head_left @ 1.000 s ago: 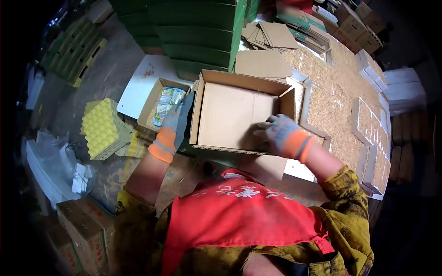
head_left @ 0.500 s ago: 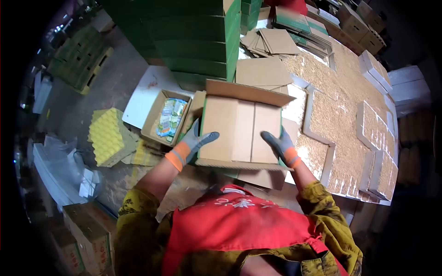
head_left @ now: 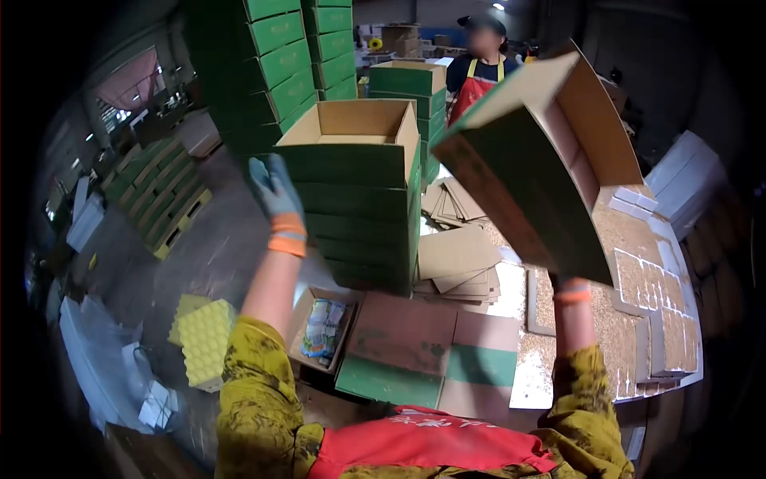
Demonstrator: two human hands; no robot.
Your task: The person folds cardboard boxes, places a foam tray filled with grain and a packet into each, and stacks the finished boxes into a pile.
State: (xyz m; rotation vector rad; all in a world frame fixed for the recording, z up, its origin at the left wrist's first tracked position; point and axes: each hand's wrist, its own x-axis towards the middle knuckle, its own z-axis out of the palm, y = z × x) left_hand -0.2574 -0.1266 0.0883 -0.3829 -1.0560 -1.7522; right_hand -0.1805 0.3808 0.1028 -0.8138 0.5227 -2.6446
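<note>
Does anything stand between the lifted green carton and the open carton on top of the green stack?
Nothing visible does. The lifted carton and the open carton are apart, with only free air between them. The left hand is on the other side of the stack.

Warehouse interior, dim. Grey concrete floor (head_left: 203, 263), stained. Left: pallets (head_left: 171, 219) loaded with green crates; beyond them, bright window (head_left: 132, 84) with pinkish covering. Rear: tall stacks of green cartons (head_left: 279, 48) rising toward ceiling; ceiling lamp (head_left: 500, 6) lit; person in red apron (head_left: 477, 72) standing. Right: work table (head_left: 527, 387) strewn with tan granular litter, white dividers on top. Lower left: white plastic sheeting (head_left: 92, 351) on floor.
</note>
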